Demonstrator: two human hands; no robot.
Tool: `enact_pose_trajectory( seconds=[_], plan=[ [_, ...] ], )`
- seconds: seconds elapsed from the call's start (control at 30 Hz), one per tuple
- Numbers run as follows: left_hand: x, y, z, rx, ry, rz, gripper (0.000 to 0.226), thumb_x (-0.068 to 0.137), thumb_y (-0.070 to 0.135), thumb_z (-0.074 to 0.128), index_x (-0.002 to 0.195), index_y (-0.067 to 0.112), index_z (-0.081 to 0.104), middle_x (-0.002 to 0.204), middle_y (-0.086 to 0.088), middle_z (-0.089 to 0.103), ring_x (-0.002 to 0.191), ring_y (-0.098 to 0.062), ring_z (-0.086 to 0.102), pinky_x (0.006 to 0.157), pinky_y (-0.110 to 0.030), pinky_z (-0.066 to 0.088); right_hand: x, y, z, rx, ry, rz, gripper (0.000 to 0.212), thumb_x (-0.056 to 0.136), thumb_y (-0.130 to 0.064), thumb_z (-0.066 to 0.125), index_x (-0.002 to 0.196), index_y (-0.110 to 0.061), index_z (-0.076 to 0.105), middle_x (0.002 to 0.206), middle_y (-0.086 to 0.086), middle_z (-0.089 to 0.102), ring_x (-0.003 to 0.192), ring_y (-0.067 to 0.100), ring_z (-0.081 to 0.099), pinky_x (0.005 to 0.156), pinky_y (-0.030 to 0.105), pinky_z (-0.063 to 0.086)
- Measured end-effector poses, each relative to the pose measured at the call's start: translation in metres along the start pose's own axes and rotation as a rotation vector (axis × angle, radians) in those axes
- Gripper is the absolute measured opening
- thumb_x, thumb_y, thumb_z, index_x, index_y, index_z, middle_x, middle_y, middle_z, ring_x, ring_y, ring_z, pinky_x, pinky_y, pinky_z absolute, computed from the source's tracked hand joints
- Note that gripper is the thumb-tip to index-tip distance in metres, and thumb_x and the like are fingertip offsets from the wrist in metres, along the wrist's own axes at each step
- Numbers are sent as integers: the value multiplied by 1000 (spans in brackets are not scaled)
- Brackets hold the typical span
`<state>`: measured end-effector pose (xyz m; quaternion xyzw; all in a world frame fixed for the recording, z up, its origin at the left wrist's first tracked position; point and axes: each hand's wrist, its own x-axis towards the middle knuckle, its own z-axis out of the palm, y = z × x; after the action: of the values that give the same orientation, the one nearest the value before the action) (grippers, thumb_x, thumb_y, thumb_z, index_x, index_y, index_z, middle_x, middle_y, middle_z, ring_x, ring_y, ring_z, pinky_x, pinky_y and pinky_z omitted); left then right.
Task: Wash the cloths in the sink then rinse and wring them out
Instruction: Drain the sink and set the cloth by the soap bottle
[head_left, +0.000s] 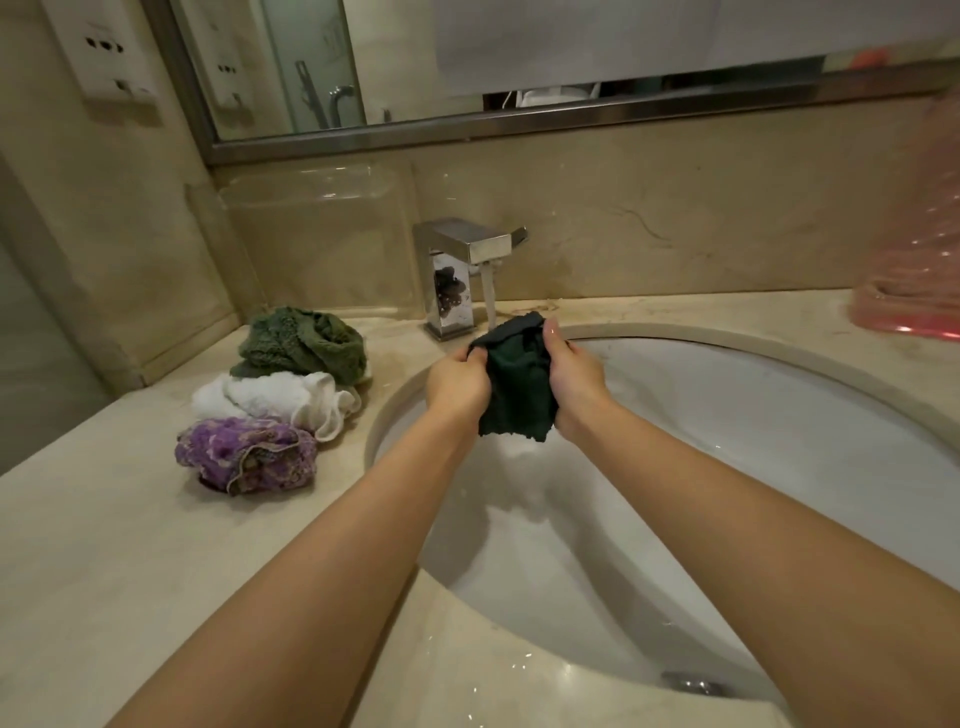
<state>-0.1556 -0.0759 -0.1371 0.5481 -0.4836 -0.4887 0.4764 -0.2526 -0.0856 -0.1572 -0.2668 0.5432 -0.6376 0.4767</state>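
A dark green cloth (519, 382) hangs bunched over the white sink (779, 415), its top edge under the water running from the chrome tap (467, 244). My left hand (457, 382) grips the cloth's left side and my right hand (574, 379) grips its right side, thumb on top. On the counter left of the sink lie three bunched cloths: a lighter green one (304, 340), a white one (275, 397) and a purple patterned one (247, 457).
The beige stone counter (104, 545) runs around the sink. A pink plastic item (909, 291) stands at the far right. A mirror (467, 62) and wall sockets (104, 52) are above. The sink drain (693, 683) shows near the bottom.
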Motion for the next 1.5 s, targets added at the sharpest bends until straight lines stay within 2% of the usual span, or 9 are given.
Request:
enact_pose_trajectory(
  seconds=[0.2, 0.4, 0.57, 0.7, 0.83, 0.93, 1.13, 1.3, 1.5],
  plan=[
    [4, 9, -14, -272, 142, -134, 25, 104, 17, 36, 103, 10, 60, 102, -7, 64, 91, -20, 58, 93, -35, 48, -1, -4, -3, 32, -63, 74, 47, 89, -57, 56, 106, -15, 67, 103, 8, 71, 99, 29, 66, 96, 46, 50],
    [3, 9, -18, -363, 82, -372, 36, 96, 27, 37, 110, 8, 64, 114, -19, 66, 103, -33, 61, 101, -49, 43, -12, -2, -3, -26, -254, 61, 20, 87, -27, 68, 103, -15, 64, 110, 11, 67, 105, 30, 61, 94, 44, 48],
    [-13, 14, -14, -224, -49, -296, 25, 96, 24, 39, 88, 9, 58, 90, -13, 62, 84, -26, 56, 76, -39, 43, -12, -7, 4, 172, -274, 66, 27, 98, -29, 53, 120, -16, 59, 113, 12, 65, 103, 30, 62, 86, 42, 50],
    [-9, 9, -8, -75, -120, -203, 33, 86, 30, 48, 111, 13, 61, 108, -14, 68, 96, -28, 63, 84, -41, 47, -17, -17, 8, 388, -340, 131, 47, 101, -40, 43, 137, -10, 50, 125, 16, 60, 112, 31, 57, 89, 44, 43],
    [-5, 7, -5, -19, -137, -189, 17, 100, 21, 43, 103, 11, 56, 90, -7, 61, 78, -18, 55, 77, -34, 41, -17, -15, 6, 443, -368, 166, 58, 101, -50, 34, 135, -6, 50, 134, 17, 54, 127, 33, 48, 105, 45, 35],
    [-5, 8, -6, -102, -163, -226, 20, 100, 19, 43, 86, 11, 55, 83, -8, 59, 73, -18, 53, 64, -31, 43, -14, -16, 3, 478, -357, 169, 52, 102, -49, 31, 116, -8, 60, 118, 17, 61, 111, 30, 54, 101, 42, 37],
    [0, 7, -3, -254, -73, -202, 19, 101, 23, 44, 111, 12, 55, 97, -9, 64, 87, -23, 60, 78, -37, 51, -19, -25, 3, 493, -293, 162, 40, 101, -44, 38, 101, -12, 61, 105, 16, 62, 98, 30, 57, 91, 44, 44],
    [1, 10, -5, -424, 45, -132, 22, 101, 26, 41, 87, 16, 56, 92, -9, 62, 87, -25, 59, 71, -36, 50, -12, -15, -3, 10, -23, 156, 36, 93, -46, 55, 110, -15, 59, 104, 10, 64, 91, 25, 61, 80, 39, 55],
    [3, 15, -6, -601, 152, -154, 48, 72, 32, 58, 114, 9, 59, 110, -15, 64, 95, -28, 62, 72, -36, 51, -20, 2, 6, 180, -338, 569, 69, 91, -67, 38, 124, -8, 55, 116, 21, 62, 103, 39, 61, 88, 56, 49]
  ],
)
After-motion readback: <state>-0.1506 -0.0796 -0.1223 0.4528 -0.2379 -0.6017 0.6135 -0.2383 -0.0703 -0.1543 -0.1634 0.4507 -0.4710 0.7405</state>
